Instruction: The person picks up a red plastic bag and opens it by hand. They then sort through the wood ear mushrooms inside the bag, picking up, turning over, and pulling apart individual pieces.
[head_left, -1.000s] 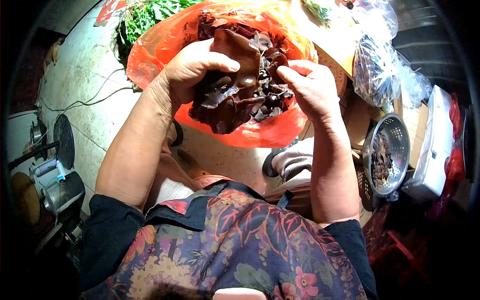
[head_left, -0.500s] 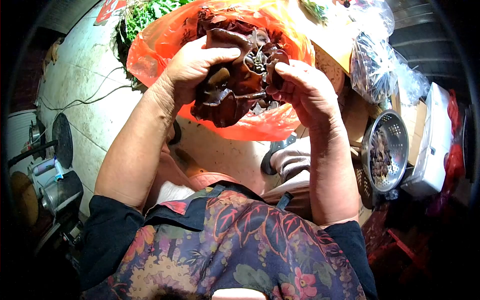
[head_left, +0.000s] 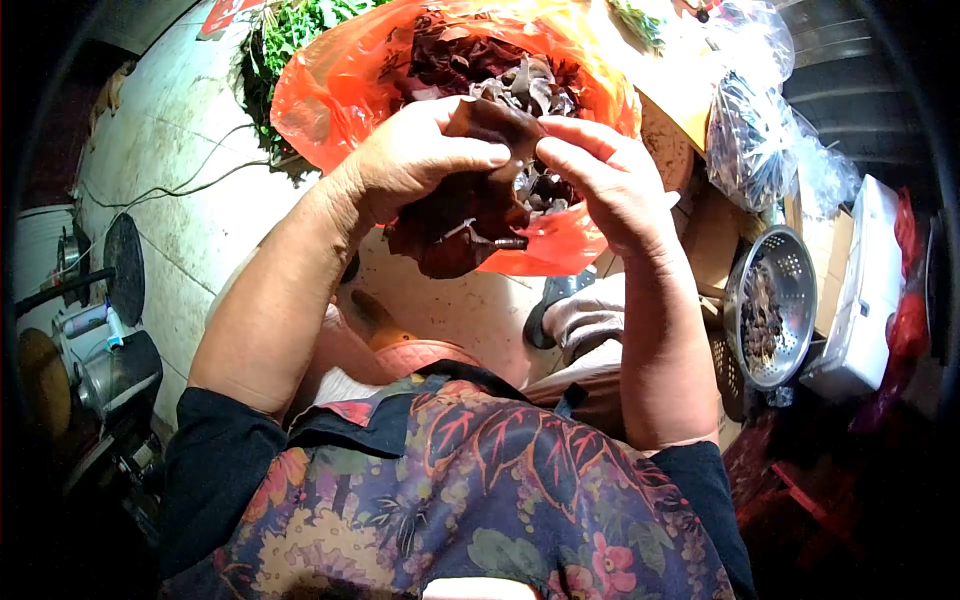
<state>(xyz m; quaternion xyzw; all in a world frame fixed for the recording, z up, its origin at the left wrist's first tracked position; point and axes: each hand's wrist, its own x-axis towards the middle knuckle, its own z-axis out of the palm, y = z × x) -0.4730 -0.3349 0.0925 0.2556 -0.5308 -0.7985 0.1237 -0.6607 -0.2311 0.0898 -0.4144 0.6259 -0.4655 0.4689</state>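
Your left hand (head_left: pixel 410 162) grips a dark wood ear mushroom (head_left: pixel 450 225), thumb laid across it, and your right hand (head_left: pixel 612 188) pinches its edge between thumb and fingers (head_left: pixel 580 132). You hold it over the near side of the orange plastic bag (head_left: pixel 318 95), which contains more wood ears (head_left: pixel 455 60). A metal colander (head_left: pixel 796 285) sits to your right.

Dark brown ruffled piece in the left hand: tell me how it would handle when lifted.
The dark brown ruffled piece is probably floppy, as it folds and spreads past the left hand. It may be slippery, given the glint near its lower edge. Its thin-looking upper edge suggests it could tear.
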